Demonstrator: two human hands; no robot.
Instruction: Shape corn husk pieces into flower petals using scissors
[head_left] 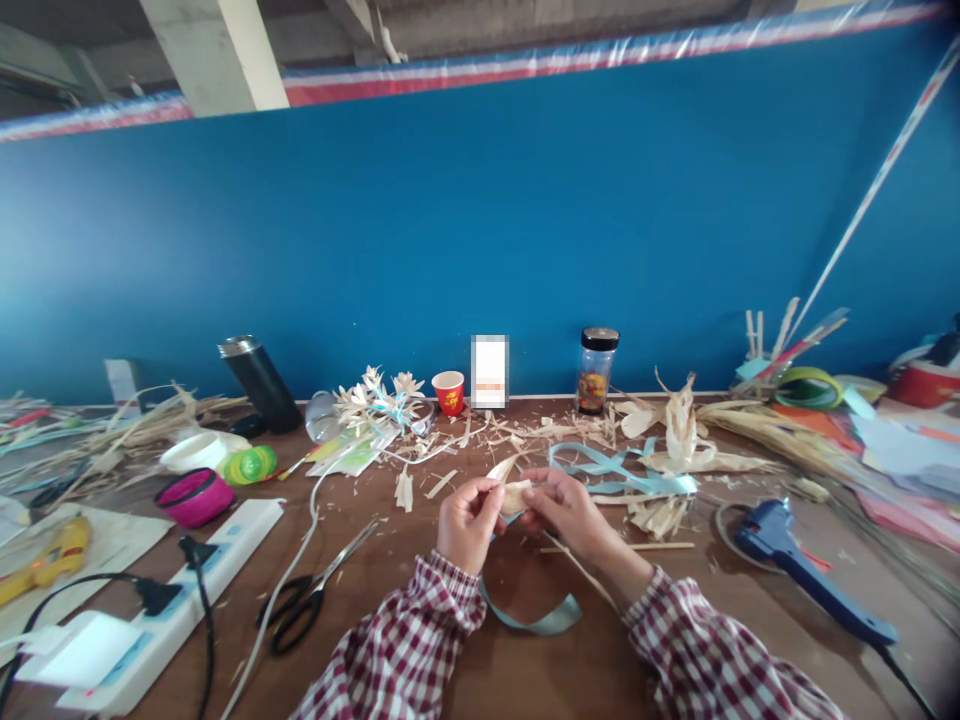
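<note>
Left grip (466, 522) is pinching one end of a pale husk piece (516, 497) between thumb and fingers, with next to no gap. Right grip (568, 512) is closing on the other end in a similar pinch, thumb uppermost. Between them, the husk piece is hanging just above the middle of the tabletop (540, 685). A grey-blue ribbon (536, 627) is curving out below the hands, its free end lying toward the near edge; whether the fingers are also holding it, I cannot tell. A thin stick (660, 546) is lying just beyond the right wrist.

Black-handled scissors (321, 585) are resting open left of the left hand, and a white power strip (225, 562) is lying farther toward the near left corner. Toward the right edge, a blue glue gun (814, 583) is lying on its side. Light blue ribbon loops (622, 462) are spreading beyond the right hand, among husk scraps (651, 518). Along the far edge, a dark flask (262, 390), pale husk flowers (379, 395), a red paper cup (451, 399) and a black-lidded jar (592, 375) are sitting in a row from left to right.
</note>
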